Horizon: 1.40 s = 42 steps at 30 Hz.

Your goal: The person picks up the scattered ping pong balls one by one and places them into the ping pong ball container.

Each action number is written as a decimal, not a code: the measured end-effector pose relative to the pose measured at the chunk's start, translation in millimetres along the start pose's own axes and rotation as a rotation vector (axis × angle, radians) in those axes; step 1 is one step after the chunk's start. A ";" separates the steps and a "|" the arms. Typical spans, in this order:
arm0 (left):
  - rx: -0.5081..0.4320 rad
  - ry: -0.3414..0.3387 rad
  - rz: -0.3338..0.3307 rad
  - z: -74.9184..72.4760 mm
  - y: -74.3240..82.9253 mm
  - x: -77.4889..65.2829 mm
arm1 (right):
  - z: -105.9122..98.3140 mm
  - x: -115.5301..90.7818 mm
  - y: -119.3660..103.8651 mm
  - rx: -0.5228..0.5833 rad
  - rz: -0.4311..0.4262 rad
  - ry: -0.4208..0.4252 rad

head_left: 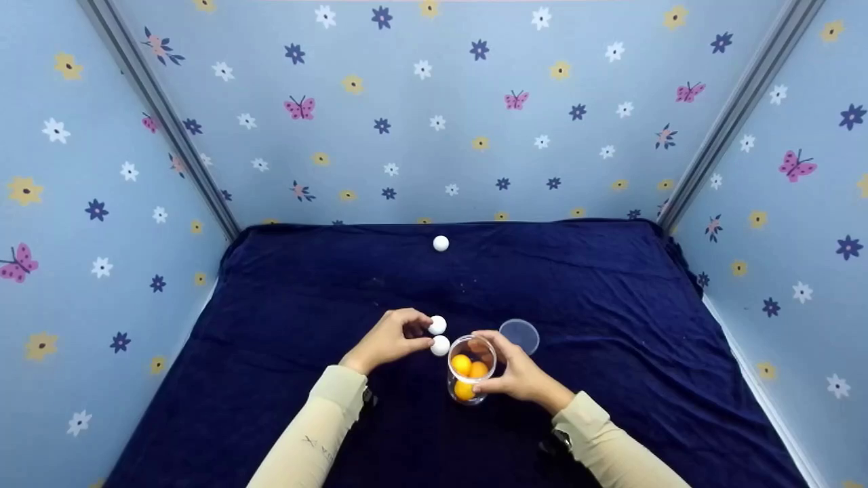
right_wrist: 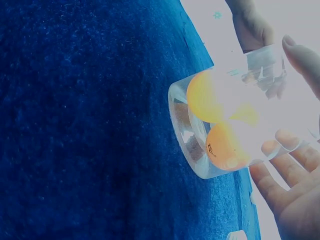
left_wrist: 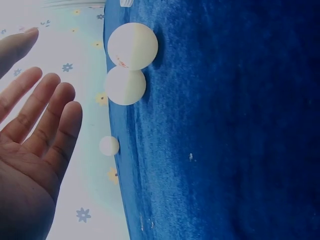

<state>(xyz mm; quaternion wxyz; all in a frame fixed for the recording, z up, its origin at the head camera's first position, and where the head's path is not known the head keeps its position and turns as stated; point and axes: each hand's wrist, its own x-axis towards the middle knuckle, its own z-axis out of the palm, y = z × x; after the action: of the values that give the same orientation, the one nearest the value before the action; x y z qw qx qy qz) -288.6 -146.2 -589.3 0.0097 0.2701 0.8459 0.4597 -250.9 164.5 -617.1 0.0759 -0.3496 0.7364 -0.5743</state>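
Observation:
My right hand (head_left: pixel 515 376) grips a clear plastic jar (right_wrist: pixel 181 132) near its open rim, thumb on one side and fingers on the other. Several orange balls, one of them an orange ball (head_left: pixel 461 364), lie inside it. Left of the jar, two white balls rest side by side on the cloth: a farther white ball (head_left: pixel 437 325) and a nearer white ball (head_left: pixel 440 346). My left hand (head_left: pixel 393 339) hovers next to them, thumb and fingers spread. In the left wrist view those fingers (left_wrist: pixel 65 130) look extended and hold nothing.
Dark blue cloth (head_left: pixel 325 271) covers the table. A third white ball (head_left: pixel 441 243) sits near the back edge. The clear round lid (head_left: pixel 519 337) lies just beyond my right hand. Flower-patterned walls (head_left: pixel 434 102) stand at the back and both sides.

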 end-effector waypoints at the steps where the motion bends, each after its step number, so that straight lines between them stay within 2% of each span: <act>1: 0.003 0.001 0.001 -0.1 -1.4 0.2 | 0.1 0.1 0.2 -0.002 -0.002 0.001; 8: 0.009 0.005 -0.001 0.3 -8.9 1.7 | -0.1 0.0 1.4 -0.015 -0.015 0.002; 19: 0.062 0.012 -0.012 -2.0 -12.4 7.6 | 0.5 -0.1 3.1 -0.016 -0.014 0.007; 26: 0.040 -0.003 -0.038 -3.4 -17.4 11.5 | -0.2 -0.5 4.1 -0.016 -0.011 0.001; 31: 0.065 -0.005 -0.033 -4.1 -20.6 15.2 | -0.5 -0.2 3.4 -0.017 -0.014 0.000; 37: 0.092 -0.032 -0.048 -5.5 -21.5 20.1 | -0.5 -0.5 0.1 -0.008 0.008 0.001; 42: 0.117 -0.065 -0.053 -5.7 -20.4 23.9 | -0.5 -0.3 0.8 -0.023 -0.006 0.003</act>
<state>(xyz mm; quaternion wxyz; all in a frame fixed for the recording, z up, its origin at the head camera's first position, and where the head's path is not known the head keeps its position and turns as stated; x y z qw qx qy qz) -319.6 -148.2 -596.5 0.0334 0.2624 0.8776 0.3999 -251.3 165.2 -617.8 0.0691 -0.3517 0.7422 -0.5664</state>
